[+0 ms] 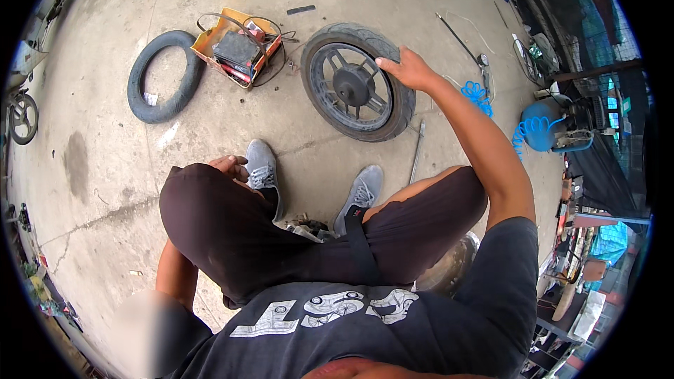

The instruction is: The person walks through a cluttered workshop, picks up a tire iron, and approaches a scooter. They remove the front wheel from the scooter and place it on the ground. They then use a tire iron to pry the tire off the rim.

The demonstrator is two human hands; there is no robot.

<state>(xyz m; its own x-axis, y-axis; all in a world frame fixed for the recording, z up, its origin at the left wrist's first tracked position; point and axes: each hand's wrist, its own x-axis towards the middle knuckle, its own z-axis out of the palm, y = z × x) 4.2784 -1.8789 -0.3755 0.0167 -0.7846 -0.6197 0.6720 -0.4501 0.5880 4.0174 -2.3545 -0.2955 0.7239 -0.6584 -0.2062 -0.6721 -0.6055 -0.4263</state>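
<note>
Head view: spoked wheel (349, 85) w/ dark tyre sits upper centre of frame, dusty; underside hidden, so can't tell if flat or propped at an angle. R hand (408, 70) clamped on its right edge, thumb over near sidewall; other fingers mostly out of sight behind the tyre. L hand (230, 166), centre-left, pokes out past the bent knee; part of it's cut off by the trouser leg, a few fingers show curled, can't tell if they're shut on anything.

Upper left: black rubber ring (142, 81), tyre or tube hard to say, pale patch on it. Just beside it, orange-yellow box (203, 48) holds dark boxy unit (237, 51) plus red bits & cables, lower contents hidden. Metal bar (418, 151) right of centre, lower end lost behind the leg. Upper right: gauge (483, 60) near blue coiled hose (477, 97); blue tank (539, 126) farther right, partly covered by gear. Dark clutter (309, 227) btwn the legs mostly blocked, unclear. Far L & R edges: bent, cut off by fisheye rim.
</note>
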